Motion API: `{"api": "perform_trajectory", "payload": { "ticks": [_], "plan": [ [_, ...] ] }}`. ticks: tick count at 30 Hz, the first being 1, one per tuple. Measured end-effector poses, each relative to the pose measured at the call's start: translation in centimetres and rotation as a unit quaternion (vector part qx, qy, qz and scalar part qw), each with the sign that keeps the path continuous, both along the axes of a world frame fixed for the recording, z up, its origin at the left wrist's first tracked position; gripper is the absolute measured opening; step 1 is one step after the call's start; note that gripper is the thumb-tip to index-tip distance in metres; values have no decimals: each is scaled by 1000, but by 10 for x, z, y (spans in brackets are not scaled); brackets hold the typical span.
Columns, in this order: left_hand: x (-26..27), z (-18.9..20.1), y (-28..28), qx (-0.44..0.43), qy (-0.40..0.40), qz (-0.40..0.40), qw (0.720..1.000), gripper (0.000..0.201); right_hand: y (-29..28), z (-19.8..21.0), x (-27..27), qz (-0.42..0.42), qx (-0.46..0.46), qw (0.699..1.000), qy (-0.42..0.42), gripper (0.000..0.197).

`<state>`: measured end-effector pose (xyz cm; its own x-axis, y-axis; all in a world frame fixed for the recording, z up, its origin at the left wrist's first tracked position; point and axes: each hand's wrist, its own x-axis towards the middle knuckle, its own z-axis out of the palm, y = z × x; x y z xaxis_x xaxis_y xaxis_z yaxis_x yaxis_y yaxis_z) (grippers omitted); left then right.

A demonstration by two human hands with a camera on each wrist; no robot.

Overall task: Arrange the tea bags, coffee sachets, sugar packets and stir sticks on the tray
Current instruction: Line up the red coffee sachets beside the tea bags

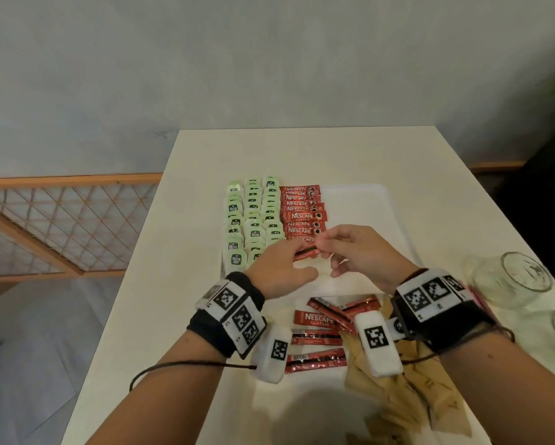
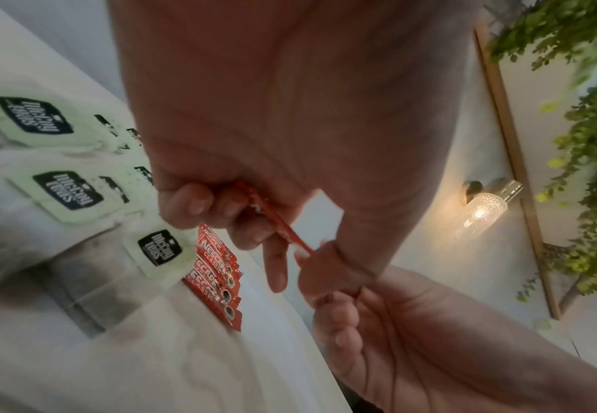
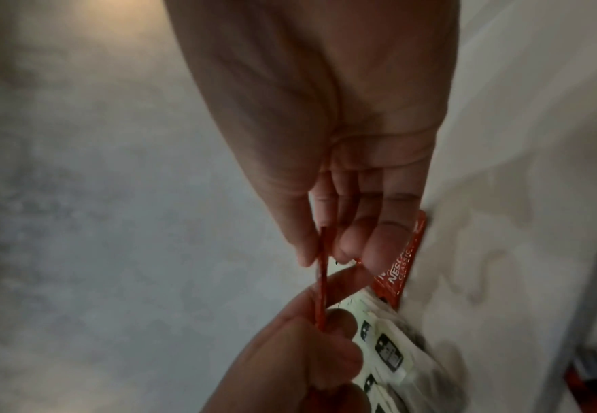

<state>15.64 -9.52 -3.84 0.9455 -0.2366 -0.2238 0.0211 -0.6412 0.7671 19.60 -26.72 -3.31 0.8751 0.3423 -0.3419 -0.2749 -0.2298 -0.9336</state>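
Note:
On the white tray (image 1: 366, 200) lie three columns of pale green tea bags (image 1: 253, 216) and, to their right, a column of red coffee sachets (image 1: 303, 213). Both hands hover over the tray's near part and hold one red coffee sachet (image 1: 306, 252) between them, edge-on. My left hand (image 1: 286, 268) pinches its left end (image 2: 272, 220). My right hand (image 1: 350, 248) pinches its right end (image 3: 322, 268) between thumb and fingers. More loose coffee sachets (image 1: 318, 335) and brown sugar packets (image 1: 408, 399) lie on the table in front of the tray.
The white table (image 1: 147, 316) ends at the left over a grey floor. Two clear glasses (image 1: 513, 281) stand at the right edge. A wooden lattice panel (image 1: 61, 226) stands at the left and a wall lamp (image 2: 484, 209) beside plants at the right.

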Motion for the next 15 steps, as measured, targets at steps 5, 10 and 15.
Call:
{"api": "perform_trajectory", "payload": {
  "ticks": [5, 10, 15],
  "plan": [
    [-8, -4, -2, -64, 8, 76, 995, 25, -13, -1, -11, -22, -1, 998, -56, 23],
    [-17, -7, 7, -200, 17, 167, 965, 11, -23, 2, -18, -24, 7, 997, -68, 22],
    [-23, -5, 6, -207, -57, 176, 961, 9, -20, 9, -23, 15, 16, 1000, 16, 30]
  ]
}}
